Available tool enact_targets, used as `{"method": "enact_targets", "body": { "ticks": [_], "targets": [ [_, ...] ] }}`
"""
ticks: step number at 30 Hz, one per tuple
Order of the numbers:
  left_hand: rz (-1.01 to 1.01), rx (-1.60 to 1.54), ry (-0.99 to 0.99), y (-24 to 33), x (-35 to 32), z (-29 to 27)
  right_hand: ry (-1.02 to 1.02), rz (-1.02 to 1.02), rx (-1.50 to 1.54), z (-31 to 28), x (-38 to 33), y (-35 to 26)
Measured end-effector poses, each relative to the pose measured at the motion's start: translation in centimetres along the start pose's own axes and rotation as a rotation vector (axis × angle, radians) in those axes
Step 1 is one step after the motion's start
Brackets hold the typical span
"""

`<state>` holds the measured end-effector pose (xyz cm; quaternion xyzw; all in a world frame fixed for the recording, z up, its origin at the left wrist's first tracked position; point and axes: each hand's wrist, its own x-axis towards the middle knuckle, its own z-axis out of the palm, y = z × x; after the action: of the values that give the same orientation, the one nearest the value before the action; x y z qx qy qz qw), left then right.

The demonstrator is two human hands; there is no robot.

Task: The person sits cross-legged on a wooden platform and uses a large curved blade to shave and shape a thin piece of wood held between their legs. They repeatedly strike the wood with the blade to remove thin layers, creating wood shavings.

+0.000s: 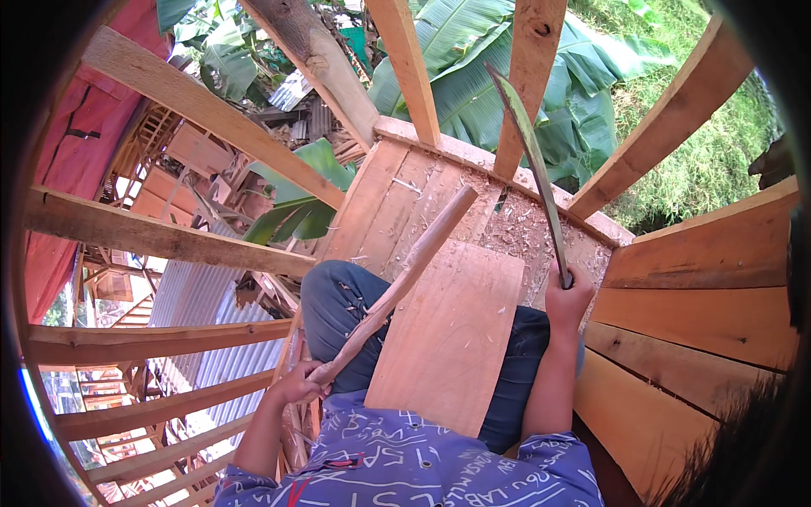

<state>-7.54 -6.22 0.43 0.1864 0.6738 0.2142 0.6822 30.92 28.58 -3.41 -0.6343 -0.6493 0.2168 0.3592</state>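
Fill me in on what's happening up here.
A person sits on a raised plank platform inside a timber frame. The left hand has its grip closed around a long wooden stick that slants up across a flat board resting on the lap. The right hand holds a long curved blade raised upright. Wood shavings litter the planks ahead.

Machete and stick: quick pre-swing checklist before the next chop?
1. Right hand closed on the machete handle: ok.
2. Blade raised, clear of the upright planks: cannot tell, it overlaps one in view.
3. Left hand grips the low end of the stick, away from the blade: ok.
4. Stick's far end braced on the plank floor: cannot tell.
5. Loose board covering the lap under the stick: ok.
6. Legs out of the blade's path: cannot tell.
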Motion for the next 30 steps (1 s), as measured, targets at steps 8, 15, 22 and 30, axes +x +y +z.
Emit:
{"method": "enact_targets", "body": {
  "ticks": [8,15,22,30],
  "targets": [
    [0.117,0.252,0.230,-0.8,-0.5,2.1,-0.057,-0.130,-0.059,0.0,-0.7,-1.5],
    [0.146,0.331,0.401,-0.8,-1.0,4.2,-0.068,-0.216,-0.132,0.2,-0.9,-1.7],
    [0.084,0.466,0.524,0.8,-1.5,6.0,-0.037,-0.287,-0.190,0.6,-0.9,-1.7],
    [0.056,0.550,0.581,1.3,-1.4,6.8,-0.094,-0.325,-0.169,1.3,-0.8,-0.8]
  ]
}}
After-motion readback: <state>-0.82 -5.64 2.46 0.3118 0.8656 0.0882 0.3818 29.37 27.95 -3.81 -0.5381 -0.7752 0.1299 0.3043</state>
